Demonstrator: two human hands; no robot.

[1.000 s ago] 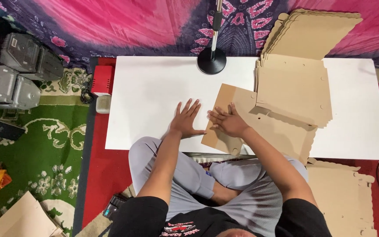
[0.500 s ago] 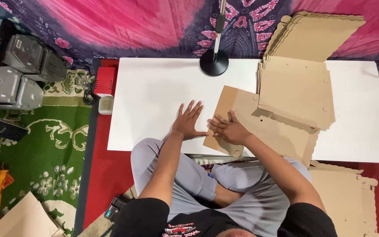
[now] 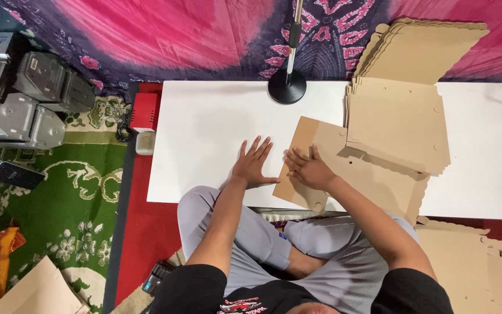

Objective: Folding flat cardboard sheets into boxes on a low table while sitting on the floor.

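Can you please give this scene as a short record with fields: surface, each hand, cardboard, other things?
surface: low white table
left hand: left hand flat on the table, fingers spread, beside the sheet's edge
right hand: right hand pressing on the flat cardboard sheet
cardboard: stack of cardboard blanks overlapping the sheet's far side
other things: black round stand base on the table; green carpet at the left
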